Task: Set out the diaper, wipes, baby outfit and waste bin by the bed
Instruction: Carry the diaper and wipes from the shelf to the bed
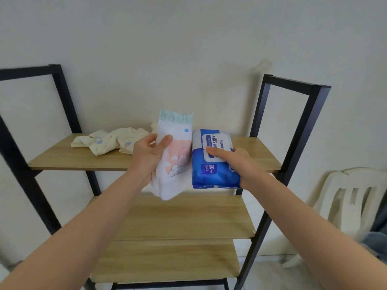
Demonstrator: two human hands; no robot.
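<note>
Nearest the camera, two bare forearms are stretched forward over the lower shelves. A folded diaper [174, 155] is gripped upright by the left hand [146, 158], the thumb pressed across its printed front and the fingers hidden behind. A blue pack of wipes [213, 162], marked 80 pcs, is gripped by the right hand [236, 164], the thumb laid on the white flap lid and the fingers curled beneath. Both items are held clear of the shelf, just beside each other.

With both hands occupied, the baby outfit [111, 141] lying crumpled on the top board cannot be lifted without something being tucked or set down; a third item added to either grip would probably loosen it. The diaper is soft and held low on one side, so it may sag or slip out. The pack's film looks slick, and pressure on the flap might pop it open. Either item could be knocked against the black metal uprights if the arms are drawn back carelessly.

The shelving unit [88, 162] is made of light wooden boards in a black frame, set against a plain off-white wall. A white plastic chair [351, 197] is leaned at the far right. No bed or waste bin is seen.
</note>
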